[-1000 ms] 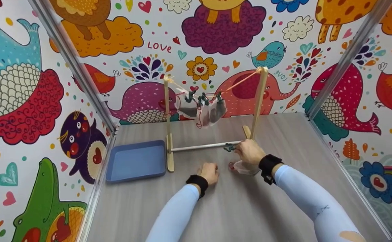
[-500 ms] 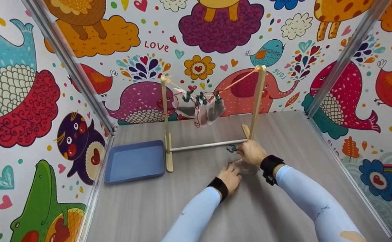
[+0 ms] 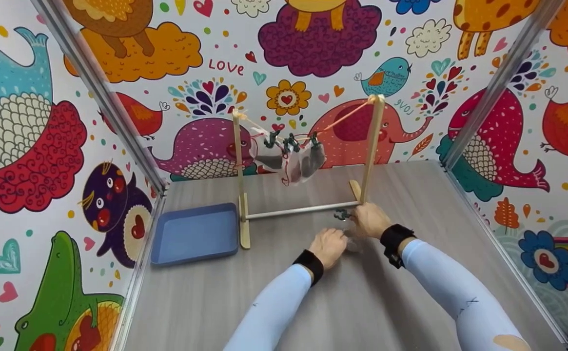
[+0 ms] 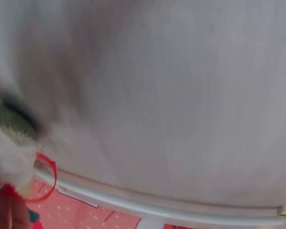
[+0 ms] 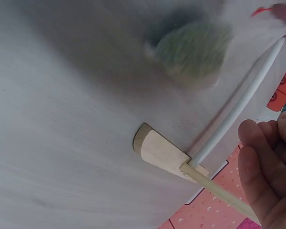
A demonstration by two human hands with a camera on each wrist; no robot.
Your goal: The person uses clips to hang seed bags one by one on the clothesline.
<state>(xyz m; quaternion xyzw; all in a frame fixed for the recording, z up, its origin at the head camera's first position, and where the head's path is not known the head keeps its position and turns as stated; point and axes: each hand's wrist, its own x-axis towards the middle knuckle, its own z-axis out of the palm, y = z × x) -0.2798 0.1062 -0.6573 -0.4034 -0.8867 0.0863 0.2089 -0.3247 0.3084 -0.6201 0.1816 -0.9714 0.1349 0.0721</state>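
My left hand pinches a small translucent drawstring bag by its top, close over the table. In the left wrist view the bag's red cord loops out beside my fingertips, and something green shows through the bag. The right wrist view shows the bag blurred, with its green contents. Just above and to the right, my right hand holds a dark green clip that sticks out to the left. Its curled fingers are at the edge of the right wrist view.
Behind the hands stands a wooden rack with a left post, right post and white bottom rod. From its sagging cord hang clipped bags. A blue tray lies to the left. Patterned walls enclose the table.
My left hand has moved right from the bare table to the bag and now pinches it. The bag has shifted from where it lay. My right hand, with the clip, has moved slightly right.
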